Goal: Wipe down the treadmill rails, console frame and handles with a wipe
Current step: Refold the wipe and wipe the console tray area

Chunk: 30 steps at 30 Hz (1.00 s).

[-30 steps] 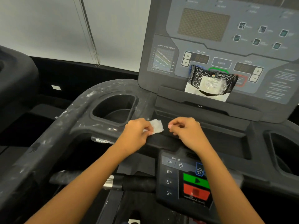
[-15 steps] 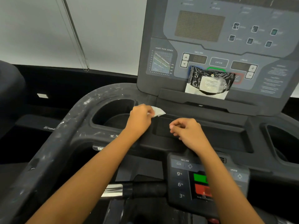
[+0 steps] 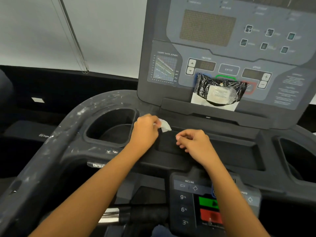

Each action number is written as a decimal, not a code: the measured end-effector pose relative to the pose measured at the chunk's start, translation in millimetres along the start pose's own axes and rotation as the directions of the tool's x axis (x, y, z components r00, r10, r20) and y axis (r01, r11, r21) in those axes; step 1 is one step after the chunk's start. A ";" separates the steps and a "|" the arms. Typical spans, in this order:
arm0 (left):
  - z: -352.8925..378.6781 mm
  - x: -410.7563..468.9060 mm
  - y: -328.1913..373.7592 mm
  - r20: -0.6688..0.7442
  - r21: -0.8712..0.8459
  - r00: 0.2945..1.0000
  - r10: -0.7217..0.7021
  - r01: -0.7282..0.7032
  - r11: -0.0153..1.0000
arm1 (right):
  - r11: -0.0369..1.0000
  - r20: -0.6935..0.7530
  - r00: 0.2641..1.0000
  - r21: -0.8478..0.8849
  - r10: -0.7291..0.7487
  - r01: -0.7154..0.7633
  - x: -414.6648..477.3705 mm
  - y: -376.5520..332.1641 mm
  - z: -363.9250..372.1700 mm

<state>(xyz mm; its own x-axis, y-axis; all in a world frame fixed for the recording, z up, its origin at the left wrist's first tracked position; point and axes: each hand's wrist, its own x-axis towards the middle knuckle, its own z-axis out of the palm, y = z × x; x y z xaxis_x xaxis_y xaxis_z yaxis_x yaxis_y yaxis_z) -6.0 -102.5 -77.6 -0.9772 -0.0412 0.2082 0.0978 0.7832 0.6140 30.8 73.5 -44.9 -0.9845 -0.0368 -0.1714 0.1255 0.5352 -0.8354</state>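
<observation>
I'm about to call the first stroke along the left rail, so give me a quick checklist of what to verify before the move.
1. Wipe in the left hand grip: ok, pinched at the fingertips.
2. Wipe opened out: cannot tell, only a small white corner shows past the fingers.
3. Right hand free: ok, loosely curled, holding nothing.
4. Left rail clean: not ok, white smears and dust along it.
5. Console ledge free for wiping: not ok, a packet leans there over the coloured buttons.
</observation>
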 end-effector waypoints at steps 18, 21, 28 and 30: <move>-25.2 5.6 -10.2 -0.117 0.022 0.985 -0.127 0.130 0.991 | 0.999 0.019 0.999 -0.035 -0.041 0.042 18.8 12.8 10.8; -44.4 -8.4 -1.4 -0.020 -0.369 0.950 -0.313 0.284 0.885 | 0.981 0.024 0.999 0.191 -0.031 0.026 23.6 1.0 12.3; -42.1 -19.1 17.0 0.222 -0.742 0.912 -0.345 0.388 0.547 | 0.868 0.203 0.976 0.495 -0.077 -0.035 25.0 -44.7 33.3; -48.0 -19.7 11.9 0.162 -0.678 0.933 -0.320 0.341 0.651 | 0.884 0.116 0.990 0.467 -0.075 0.012 25.5 -48.7 38.0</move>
<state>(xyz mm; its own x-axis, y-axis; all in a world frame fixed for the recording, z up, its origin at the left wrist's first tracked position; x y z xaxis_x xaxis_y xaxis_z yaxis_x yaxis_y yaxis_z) 23.5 -122.1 -37.9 -0.9740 -0.1886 -0.1259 -0.1420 0.0748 0.9870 4.2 14.5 -28.4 -0.9702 -0.1746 -0.1680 0.1562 0.0791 -0.9845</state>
